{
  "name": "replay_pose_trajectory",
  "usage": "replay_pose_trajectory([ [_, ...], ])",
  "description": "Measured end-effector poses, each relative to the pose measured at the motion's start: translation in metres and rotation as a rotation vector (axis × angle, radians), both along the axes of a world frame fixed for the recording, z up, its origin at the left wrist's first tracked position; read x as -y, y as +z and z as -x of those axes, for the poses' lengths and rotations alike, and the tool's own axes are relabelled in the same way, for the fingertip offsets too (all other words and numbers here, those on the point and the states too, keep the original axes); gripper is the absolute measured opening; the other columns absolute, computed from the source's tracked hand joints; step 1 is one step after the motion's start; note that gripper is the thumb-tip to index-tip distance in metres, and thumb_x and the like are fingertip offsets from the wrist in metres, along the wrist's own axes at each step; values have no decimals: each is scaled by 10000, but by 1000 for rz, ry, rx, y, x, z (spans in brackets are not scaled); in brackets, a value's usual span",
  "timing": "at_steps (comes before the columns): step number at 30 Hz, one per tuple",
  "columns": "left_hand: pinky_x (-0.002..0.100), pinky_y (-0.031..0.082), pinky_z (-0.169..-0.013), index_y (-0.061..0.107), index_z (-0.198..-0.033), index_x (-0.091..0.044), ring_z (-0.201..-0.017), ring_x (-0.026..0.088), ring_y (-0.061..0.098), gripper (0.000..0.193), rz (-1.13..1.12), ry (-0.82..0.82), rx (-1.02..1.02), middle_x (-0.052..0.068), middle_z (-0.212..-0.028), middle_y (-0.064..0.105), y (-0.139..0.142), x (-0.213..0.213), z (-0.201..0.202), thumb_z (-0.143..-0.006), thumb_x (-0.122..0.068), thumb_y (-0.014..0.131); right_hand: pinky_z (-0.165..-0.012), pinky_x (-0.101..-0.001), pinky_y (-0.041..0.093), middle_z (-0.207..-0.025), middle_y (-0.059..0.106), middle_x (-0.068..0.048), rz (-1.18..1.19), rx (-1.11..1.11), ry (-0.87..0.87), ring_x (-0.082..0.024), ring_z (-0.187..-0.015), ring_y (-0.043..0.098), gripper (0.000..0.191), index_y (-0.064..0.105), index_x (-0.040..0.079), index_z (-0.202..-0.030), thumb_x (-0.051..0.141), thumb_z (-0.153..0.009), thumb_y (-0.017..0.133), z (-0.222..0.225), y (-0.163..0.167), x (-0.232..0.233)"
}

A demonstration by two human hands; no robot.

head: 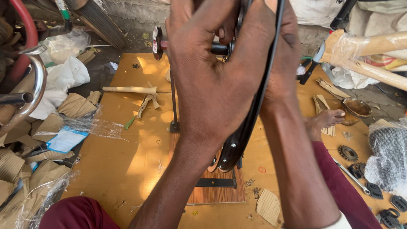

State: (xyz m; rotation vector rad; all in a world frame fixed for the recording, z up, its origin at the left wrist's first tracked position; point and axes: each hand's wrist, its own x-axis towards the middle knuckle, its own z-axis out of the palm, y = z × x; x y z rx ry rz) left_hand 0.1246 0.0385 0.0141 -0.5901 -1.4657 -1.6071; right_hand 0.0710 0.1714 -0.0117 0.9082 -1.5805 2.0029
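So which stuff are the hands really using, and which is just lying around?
In use: left hand and right hand gripping the dark glossy curved metal rim, on the striped wooden stand.
Lying about: toothed metal sprocket, silver spanner, crumpled brown cardboard scraps.

rim (pixel 237 146): glossy dark metal | board (pixel 123 165): matt wood | wrapping (pixel 78 123): clear crinkled plastic

plywood board (pixel 123 169) under cardboard scraps (pixel 268 206), sprocket (pixel 348 152)

Both forearms are raised; the left hand (pixel 216 76) and right hand (pixel 284 63) are held close together, fingers curled.
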Motion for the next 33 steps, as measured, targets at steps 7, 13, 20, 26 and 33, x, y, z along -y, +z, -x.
replay_pose_trajectory([
  [7, 257, 505, -763, 707, -1175, -22, -848, 69, 578, 171, -160, -202, -25, 5, -998, 586, -14, -7, 2, -1063, -138, 650, -601, -199, 525, -864, 675, 30, -6, -44, 9, -39, -706, 604, 235, 674, 86, -1229, 71, -1002, 734, 1, 5, 5],
  [13, 290, 534, -953, 617, -1219, -38, -1037, 86, 622, 394, -282, -586, -78, 15, -1069, 634, -35, -11, 24, -1142, -423, 587, -787, -240, 532, -995, 655, -48, -407, -486, -461, -102, -884, 618, 167, 675, 65, -1200, -1, -1124, 808, -9, 11, -11],
  [20, 323, 472, -907, 603, -1125, -40, -914, 127, 561, 500, -92, -856, -109, 23, -941, 600, -43, -5, 67, -1189, -510, 444, -855, -236, 610, -1081, 727, -4, -436, -311, -461, -85, -960, 686, 131, 702, 59, -1191, -2, -1075, 690, -47, 27, -11],
  [26, 348, 509, -776, 629, -997, -42, -761, 100, 537, 636, 334, -691, -38, -11, -829, 575, -23, 17, 94, -1157, -582, 333, -997, -248, 615, -1204, 697, -38, -540, -384, -335, -106, -1074, 673, 247, 664, 26, -1293, -70, -1075, 729, -48, 27, -4],
  [33, 334, 490, -870, 544, -1176, -29, -899, 96, 531, 575, 181, -533, -92, 10, -1000, 552, -38, 26, 59, -1224, -556, 319, -810, -244, 615, -1053, 724, 36, -307, -175, -394, -72, -866, 723, 222, 679, 114, -1112, 22, -943, 790, -43, 24, 2],
])
